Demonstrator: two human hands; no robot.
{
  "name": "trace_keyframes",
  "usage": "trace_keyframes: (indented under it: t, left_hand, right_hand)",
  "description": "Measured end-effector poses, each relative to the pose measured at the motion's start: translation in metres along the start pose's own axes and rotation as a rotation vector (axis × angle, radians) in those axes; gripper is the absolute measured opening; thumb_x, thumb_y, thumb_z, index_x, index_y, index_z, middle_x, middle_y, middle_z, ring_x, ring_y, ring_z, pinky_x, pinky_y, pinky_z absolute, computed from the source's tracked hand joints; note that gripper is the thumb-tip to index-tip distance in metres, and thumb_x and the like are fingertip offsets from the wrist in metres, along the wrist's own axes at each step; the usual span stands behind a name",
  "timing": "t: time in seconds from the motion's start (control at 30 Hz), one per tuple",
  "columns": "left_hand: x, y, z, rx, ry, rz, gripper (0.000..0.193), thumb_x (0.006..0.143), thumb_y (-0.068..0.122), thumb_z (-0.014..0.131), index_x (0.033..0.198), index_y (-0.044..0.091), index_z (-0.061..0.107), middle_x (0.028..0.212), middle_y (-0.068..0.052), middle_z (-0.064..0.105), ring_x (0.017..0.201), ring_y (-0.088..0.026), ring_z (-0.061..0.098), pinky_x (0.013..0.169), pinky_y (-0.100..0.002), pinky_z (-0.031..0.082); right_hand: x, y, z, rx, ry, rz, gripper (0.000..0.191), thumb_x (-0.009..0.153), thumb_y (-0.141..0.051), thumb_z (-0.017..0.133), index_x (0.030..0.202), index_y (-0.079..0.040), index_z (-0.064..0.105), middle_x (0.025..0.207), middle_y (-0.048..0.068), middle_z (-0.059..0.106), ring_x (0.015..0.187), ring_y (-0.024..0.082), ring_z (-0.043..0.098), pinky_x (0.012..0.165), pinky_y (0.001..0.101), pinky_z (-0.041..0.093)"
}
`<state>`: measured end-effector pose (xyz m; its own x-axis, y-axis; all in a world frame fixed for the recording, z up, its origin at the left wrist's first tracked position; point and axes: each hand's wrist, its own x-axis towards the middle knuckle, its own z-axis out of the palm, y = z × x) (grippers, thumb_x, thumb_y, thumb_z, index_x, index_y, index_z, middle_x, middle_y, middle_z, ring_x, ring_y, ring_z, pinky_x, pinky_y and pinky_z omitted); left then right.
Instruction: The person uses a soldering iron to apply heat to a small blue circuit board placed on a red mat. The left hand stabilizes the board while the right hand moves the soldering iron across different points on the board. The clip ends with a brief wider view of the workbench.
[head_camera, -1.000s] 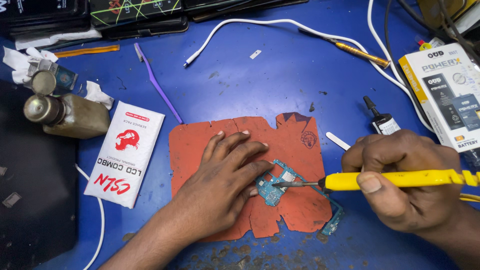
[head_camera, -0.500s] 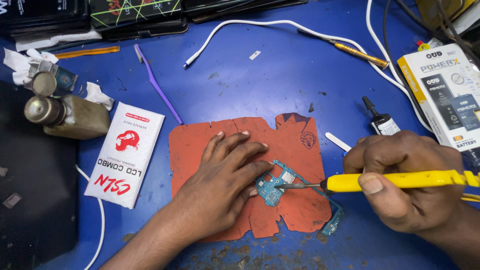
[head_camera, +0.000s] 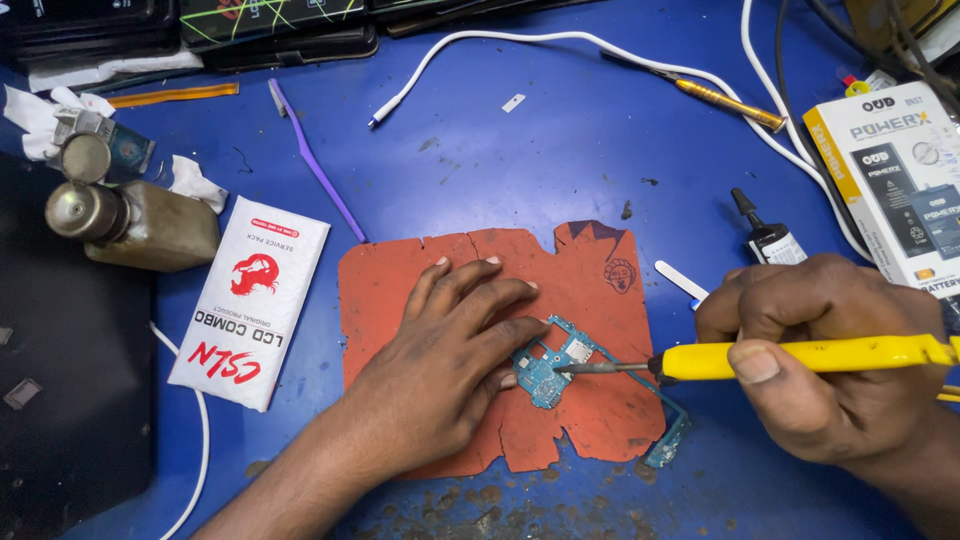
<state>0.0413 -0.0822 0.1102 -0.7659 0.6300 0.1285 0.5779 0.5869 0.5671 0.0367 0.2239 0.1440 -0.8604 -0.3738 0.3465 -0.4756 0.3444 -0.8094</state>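
Head view: left hand (head_camera: 455, 345) lies flat, fingertips pinning the blue circuit board (head_camera: 550, 368) to the orange mat (head_camera: 590, 290), steadying it. Right hand (head_camera: 830, 360) has its grip closed around the yellow soldering iron (head_camera: 810, 356), tip touching the board. Farther left on the table (head_camera: 560, 130): white packet (head_camera: 250, 300), metal bottle (head_camera: 130, 222).

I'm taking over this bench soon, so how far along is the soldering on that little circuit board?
Set up: the circuit board lies on the orange mat. In hand: the left hand pins the board, and the right hand holds the yellow soldering iron, tip on the board. Left: the joints are too small to judge. The glue bottle stands aside.
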Motion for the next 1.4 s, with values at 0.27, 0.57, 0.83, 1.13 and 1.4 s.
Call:
trace_keyframes:
  t: [0.27, 0.57, 0.83, 1.13, 1.4]
  left_hand:
    - [-0.0005, 0.0003, -0.0009, 0.000, 0.001, -0.001, 0.045, 0.085, 0.019, 0.071, 0.129, 0.011, 0.067, 0.143, -0.013, 0.053, 0.142, -0.039, 0.037, 0.118, -0.060, 0.022]
    - [0.0018, 0.0034, 0.0021, -0.008, 0.004, -0.002, 0.045, 0.085, 0.018, 0.072, 0.130, 0.011, 0.066, 0.143, -0.012, 0.053, 0.142, -0.038, 0.037, 0.118, -0.060, 0.022]
    - [0.0032, 0.0066, -0.0004, -0.001, -0.006, -0.006, 0.046, 0.085, 0.017, 0.071, 0.130, 0.011, 0.066, 0.143, -0.012, 0.052, 0.143, -0.038, 0.037, 0.118, -0.060, 0.022]
    - [0.0036, 0.0070, -0.0020, 0.001, -0.010, -0.006, 0.047, 0.084, 0.016, 0.071, 0.130, 0.010, 0.065, 0.144, -0.013, 0.052, 0.143, -0.038, 0.037, 0.118, -0.060, 0.023]
    - [0.0029, 0.0070, -0.0026, 0.005, -0.005, 0.003, 0.047, 0.084, 0.017, 0.071, 0.130, 0.010, 0.065, 0.143, -0.013, 0.052, 0.143, -0.039, 0.037, 0.117, -0.061, 0.023]
  right_hand:
    - [0.0004, 0.0014, -0.0001, 0.018, -0.004, -0.011, 0.015, 0.096, -0.015, 0.059, 0.092, -0.004, 0.051, 0.070, 0.005, 0.063, 0.068, 0.016, 0.069, 0.062, 0.0293, 0.057]
    - [-0.0036, 0.0039, -0.0030, 0.020, -0.017, 0.007, 0.015, 0.096, -0.015, 0.059, 0.092, -0.003, 0.051, 0.069, 0.005, 0.061, 0.067, 0.016, 0.068, 0.061, 0.0290, 0.055]
    - [-0.0005, 0.0013, -0.0059, 0.004, -0.051, -0.019, 0.015, 0.095, -0.015, 0.060, 0.092, -0.003, 0.051, 0.066, 0.003, 0.061, 0.067, 0.016, 0.068, 0.060, 0.0286, 0.054]
    - [-0.0005, 0.0003, -0.0066, 0.116, -0.021, -0.046, 0.015, 0.098, -0.014, 0.060, 0.091, -0.003, 0.052, 0.068, 0.001, 0.058, 0.068, 0.017, 0.068, 0.063, 0.0314, 0.057]
    - [0.0004, -0.0003, -0.0067, 0.068, -0.021, -0.047, 0.015, 0.097, -0.014, 0.060, 0.091, -0.003, 0.053, 0.068, 0.002, 0.059, 0.068, 0.017, 0.068, 0.062, 0.0310, 0.056]
